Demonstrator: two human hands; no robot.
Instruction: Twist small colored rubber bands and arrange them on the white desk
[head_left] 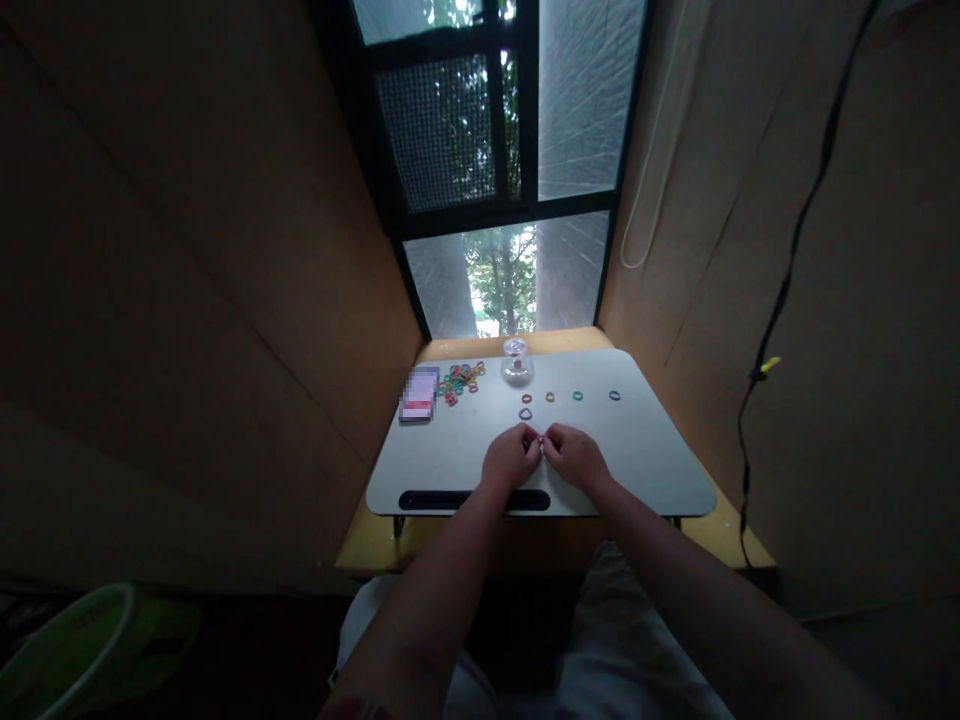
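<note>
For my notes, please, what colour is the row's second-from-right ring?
The ring is green, shown in the head view.

The white tabletop (450, 455) looks smooth and faintly satiny, the small rings (463, 378) rubbery, the lidded container (517, 370) clear, glossy plastic, the trousers (626, 640) matt cloth, and the window screen (439, 130) fine, rough-looking mesh.

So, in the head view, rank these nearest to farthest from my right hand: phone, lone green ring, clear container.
From your right hand:
1. Lone green ring, just beyond it.
2. Clear container, beyond and to the left.
3. Phone, farthest left.
</note>
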